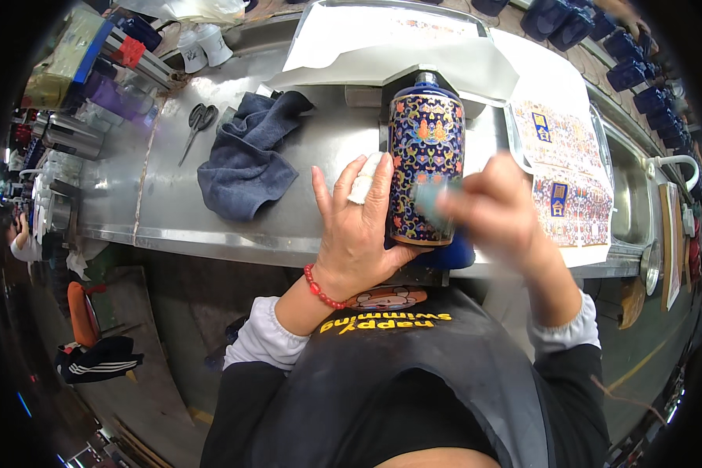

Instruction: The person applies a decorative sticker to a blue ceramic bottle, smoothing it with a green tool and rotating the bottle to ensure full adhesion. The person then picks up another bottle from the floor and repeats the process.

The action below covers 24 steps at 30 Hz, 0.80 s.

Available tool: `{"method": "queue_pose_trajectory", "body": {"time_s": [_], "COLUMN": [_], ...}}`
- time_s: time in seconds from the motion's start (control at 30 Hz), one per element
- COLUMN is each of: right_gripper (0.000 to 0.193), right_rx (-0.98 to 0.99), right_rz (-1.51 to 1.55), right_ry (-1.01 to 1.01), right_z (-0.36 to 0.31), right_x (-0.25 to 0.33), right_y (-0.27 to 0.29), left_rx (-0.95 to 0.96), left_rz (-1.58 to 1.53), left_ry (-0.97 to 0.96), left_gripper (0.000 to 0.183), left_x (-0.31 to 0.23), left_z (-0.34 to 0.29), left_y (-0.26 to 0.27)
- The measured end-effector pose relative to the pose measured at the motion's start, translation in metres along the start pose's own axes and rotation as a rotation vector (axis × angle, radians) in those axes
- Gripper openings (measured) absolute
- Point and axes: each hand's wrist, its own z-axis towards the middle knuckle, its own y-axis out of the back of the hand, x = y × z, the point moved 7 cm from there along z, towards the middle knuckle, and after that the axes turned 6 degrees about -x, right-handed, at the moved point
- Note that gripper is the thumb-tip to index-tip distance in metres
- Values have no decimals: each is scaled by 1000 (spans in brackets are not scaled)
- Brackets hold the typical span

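A dark blue bottle [427, 148] with a dense floral pattern in orange, yellow and turquoise lies with its neck pointing away from me. It rests on a low dark support [437, 79]. My left hand [356, 226] has its fingers spread, index finger along the bottle's left side and thumb at its base. A white wrap [360, 189] covers part of one finger. My right hand [498, 209], smeared by motion, is closed on a blurred pale teal piece [429, 200] against the lower right of the bottle. The piece's exact kind cannot be made out.
Left on the steel counter [179, 187] lie a crumpled blue-grey cloth [251, 156] and dark-handled scissors [197, 129]. Printed floral sheets [565, 171] cover the right side, beside a sink [628, 187]. Several dark blue vessels [628, 72] line the back right. White paper [413, 66] lies behind the bottle.
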Motion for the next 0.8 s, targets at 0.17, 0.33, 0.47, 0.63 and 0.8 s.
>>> {"method": "queue_pose_trajectory", "body": {"time_s": [0.17, 0.33, 0.47, 0.63, 0.8], "right_gripper": [23, 15, 17, 18, 18], "right_rx": [114, -145, -50, 48, -38], "right_rz": [459, 424, 263, 141, 199], "right_ry": [-563, -773, -620, -631, -604], "right_z": [-67, -98, -80, -69, -68], "right_x": [-26, -42, -29, -35, -34], "right_y": [-1, 6, 11, 18, 21], "left_rx": [28, -2, -41, -91, -33], "left_rz": [-153, -294, -500, -417, -223], "left_ry": [10, 26, 131, 141, 92], "left_gripper": [112, 94, 67, 65, 67], "left_x": [-1, -10, -1, 3, 1], "left_z": [4, 15, 26, 35, 47], "left_y": [0, 7, 6, 7, 10]}}
